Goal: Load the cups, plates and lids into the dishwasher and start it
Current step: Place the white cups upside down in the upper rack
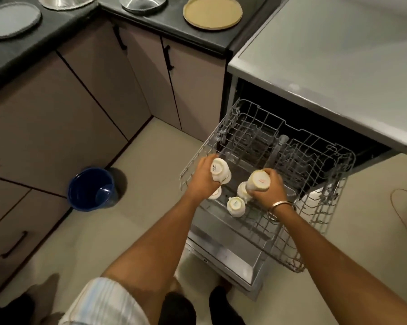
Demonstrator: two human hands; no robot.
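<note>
The dishwasher (pixel 327 73) stands open, door (pixel 223 252) lowered, upper rack (pixel 315 160) drawn fully out over it. The left hand (pixel 203 181) holds a white cup (pixel 220 171) upside down at the rack's near-left corner, fingers curled round its side, base facing the camera. The right hand (pixel 271 188) grips a second cup (pixel 258 180), also inverted, over the middle of the rack, fingers wrapped round its body; a metal bangle (pixel 280 208) sits on that wrist. Three more cups are in the rack, bases up: one (pixel 215 194) partly hidden under the left hand, one (pixel 242 191) just beside and below the right-hand cup, one (pixel 235 206) nearest the front edge. Whether the held cups touch the rack wires cannot be told. On the dark counter (pixel 64 22) at the far side lie a grey plate (pixel 12 19), a steel plate (pixel 66 1), a steel lid (pixel 142 2) and a tan plate (pixel 212 12), well apart from the dishwasher. A blue bucket (pixel 92 188) stands on the floor by the cabinets (pixel 57 109), left of the rack. A loop of cord (pixel 406 212) lies on the floor to the right.
</note>
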